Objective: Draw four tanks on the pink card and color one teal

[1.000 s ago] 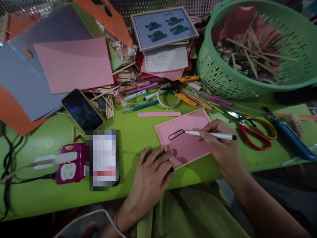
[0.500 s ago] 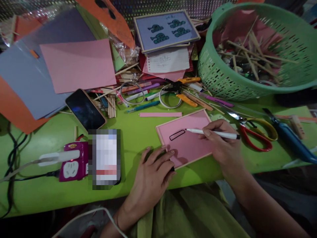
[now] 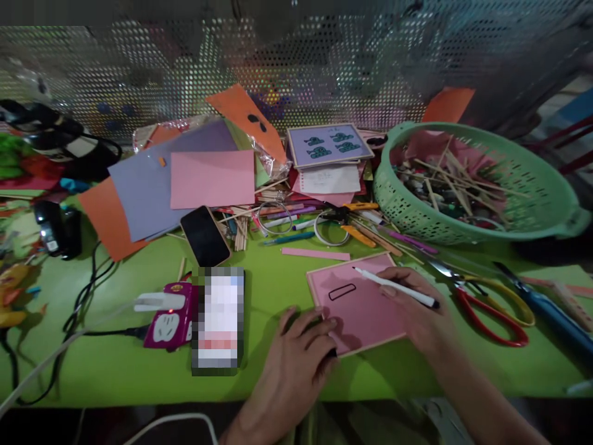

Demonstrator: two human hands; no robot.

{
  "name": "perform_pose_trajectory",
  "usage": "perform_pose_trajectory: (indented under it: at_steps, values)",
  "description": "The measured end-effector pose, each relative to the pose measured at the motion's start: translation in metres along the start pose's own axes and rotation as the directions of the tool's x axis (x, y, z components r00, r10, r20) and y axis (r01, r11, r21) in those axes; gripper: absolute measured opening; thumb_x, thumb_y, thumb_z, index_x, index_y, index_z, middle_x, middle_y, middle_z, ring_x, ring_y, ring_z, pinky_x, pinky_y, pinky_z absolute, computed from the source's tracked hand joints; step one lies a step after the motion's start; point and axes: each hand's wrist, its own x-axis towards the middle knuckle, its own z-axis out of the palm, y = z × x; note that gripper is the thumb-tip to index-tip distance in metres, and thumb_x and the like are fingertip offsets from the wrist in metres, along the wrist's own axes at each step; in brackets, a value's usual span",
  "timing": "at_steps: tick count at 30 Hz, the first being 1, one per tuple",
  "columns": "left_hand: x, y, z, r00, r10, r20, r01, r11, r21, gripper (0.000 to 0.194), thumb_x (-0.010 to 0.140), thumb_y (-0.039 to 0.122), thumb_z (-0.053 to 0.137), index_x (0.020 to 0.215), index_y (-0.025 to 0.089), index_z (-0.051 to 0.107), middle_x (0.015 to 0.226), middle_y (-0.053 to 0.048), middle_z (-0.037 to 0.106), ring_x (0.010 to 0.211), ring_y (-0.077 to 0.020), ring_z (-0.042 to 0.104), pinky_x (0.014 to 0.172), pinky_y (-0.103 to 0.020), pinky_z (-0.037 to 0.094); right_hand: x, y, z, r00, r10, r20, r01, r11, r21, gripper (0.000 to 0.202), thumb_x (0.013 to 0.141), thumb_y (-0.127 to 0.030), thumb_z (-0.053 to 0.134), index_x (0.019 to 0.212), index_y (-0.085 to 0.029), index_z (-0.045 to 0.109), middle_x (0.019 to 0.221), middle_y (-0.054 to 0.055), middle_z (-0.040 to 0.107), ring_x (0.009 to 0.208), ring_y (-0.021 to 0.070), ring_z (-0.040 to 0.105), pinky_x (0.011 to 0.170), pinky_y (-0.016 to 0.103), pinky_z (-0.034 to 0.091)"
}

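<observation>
A pink board with thin wooden edging lies on the green table, bearing one long rounded black outline. My right hand pinches a white marker, its black tip close to the board, up and right of the outline; whether it touches cannot be made out. Across the board's lower left corner lies my left hand, fingers spread. Something small and black shows under its fingers, mostly hidden. A narrow pink strip rests just beyond the board.
Red and yellow scissors and a blue cutter lie at the right. A green basket of sticks stands behind. Two phones and a purple power socket are at the left. Pens, sticks and papers fill the back.
The view has tilted up, showing more of the mesh backdrop and the left side. The marker tip has shifted slightly away from the outline. The left hand stays on the board.
</observation>
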Motion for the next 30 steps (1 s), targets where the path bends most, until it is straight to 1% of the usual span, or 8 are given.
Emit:
perform_pose_trajectory:
  at_steps: [4, 6, 8, 10, 12, 15, 22, 30]
  values:
    - [0.003, 0.002, -0.002, 1.000, -0.021, 0.018, 0.021, 1.000, 0.004, 0.013, 0.101, 0.025, 0.065, 0.113, 0.028, 0.069, 0.136, 0.003, 0.072, 0.139, -0.0196, 0.057, 0.122, -0.049, 0.034, 0.012, -0.007, 0.000, 0.996, -0.038, 0.077, 0.039, 0.999, -0.001, 0.013, 0.077, -0.037, 0.082, 0.084, -0.026, 0.078, 0.083, 0.003, 0.073, 0.076, 0.0213, 0.066, 0.064, 0.032, 0.052]
    - [0.004, 0.004, -0.003, 0.999, -0.023, 0.029, 0.024, 1.000, -0.013, 0.012, 0.102, 0.025, 0.063, 0.112, 0.028, 0.068, 0.138, 0.003, 0.071, 0.140, -0.0193, 0.056, 0.122, -0.049, 0.032, 0.017, -0.007, -0.003, 0.988, -0.040, 0.152, 0.048, 0.998, -0.047, 0.010, 0.078, -0.035, 0.080, 0.083, -0.026, 0.078, 0.077, 0.002, 0.071, 0.071, 0.0199, 0.063, 0.061, 0.031, 0.050]
    - [0.005, 0.005, -0.005, 0.998, -0.008, 0.057, 0.009, 1.000, -0.018, 0.011, 0.103, 0.024, 0.061, 0.113, 0.027, 0.067, 0.141, 0.004, 0.069, 0.143, -0.0187, 0.052, 0.123, -0.049, 0.030, 0.020, -0.004, -0.006, 0.981, -0.046, 0.187, 0.061, 0.996, -0.073, 0.010, 0.078, -0.035, 0.080, 0.081, -0.026, 0.077, 0.071, 0.001, 0.068, 0.067, 0.0193, 0.061, 0.057, 0.030, 0.046]
    - [0.006, 0.005, -0.007, 0.995, -0.006, 0.097, 0.007, 1.000, -0.016, 0.011, 0.104, 0.024, 0.059, 0.113, 0.026, 0.066, 0.144, 0.002, 0.068, 0.145, -0.0184, 0.050, 0.123, -0.048, 0.028, 0.022, -0.001, -0.007, 0.981, -0.018, 0.191, 0.031, 0.998, -0.063, 0.012, 0.076, -0.036, 0.081, 0.079, -0.026, 0.074, 0.069, 0.000, 0.068, 0.063, 0.0185, 0.060, 0.054, 0.030, 0.044]
    - [0.006, 0.005, -0.008, 0.994, 0.004, 0.113, -0.003, 1.000, -0.009, 0.012, 0.105, 0.026, 0.058, 0.113, 0.025, 0.067, 0.144, 0.000, 0.067, 0.145, -0.0189, 0.050, 0.123, -0.048, 0.028, 0.022, 0.002, -0.008, 0.982, 0.004, 0.189, 0.006, 0.999, -0.051, 0.013, 0.075, -0.033, 0.083, 0.078, -0.026, 0.072, 0.067, -0.001, 0.068, 0.060, 0.0174, 0.058, 0.053, 0.029, 0.042]
    - [0.007, 0.004, -0.009, 0.993, 0.018, 0.114, -0.017, 1.000, -0.016, 0.013, 0.106, 0.028, 0.056, 0.113, 0.025, 0.066, 0.145, 0.000, 0.067, 0.146, -0.0195, 0.049, 0.123, -0.048, 0.027, 0.020, 0.002, -0.008, 0.975, 0.020, 0.223, -0.010, 0.999, -0.050, 0.015, 0.077, -0.032, 0.084, 0.077, -0.026, 0.070, 0.066, 0.000, 0.068, 0.058, 0.0166, 0.056, 0.051, 0.029, 0.040]
    - [0.007, 0.004, -0.007, 0.995, 0.029, 0.094, -0.027, 0.999, -0.023, 0.013, 0.108, 0.029, 0.053, 0.114, 0.026, 0.064, 0.145, 0.004, 0.066, 0.145, -0.0191, 0.049, 0.123, -0.046, 0.025, 0.016, -0.001, -0.006, 0.956, 0.005, 0.293, 0.013, 0.998, -0.056, 0.021, 0.080, -0.040, 0.084, 0.077, -0.026, 0.069, 0.066, 0.001, 0.066, 0.058, 0.0164, 0.055, 0.051, 0.031, 0.040]
    - [0.007, 0.004, -0.008, 0.995, 0.034, 0.092, -0.033, 0.999, -0.010, 0.015, 0.108, 0.029, 0.052, 0.115, 0.026, 0.065, 0.142, 0.003, 0.068, 0.145, -0.0186, 0.049, 0.122, -0.045, 0.026, 0.015, -0.006, 0.000, 0.955, 0.018, 0.296, 0.008, 0.996, -0.089, 0.026, 0.078, -0.045, 0.085, 0.075, -0.025, 0.068, 0.063, 0.000, 0.064, 0.054, 0.0151, 0.053, 0.048, 0.030, 0.040]
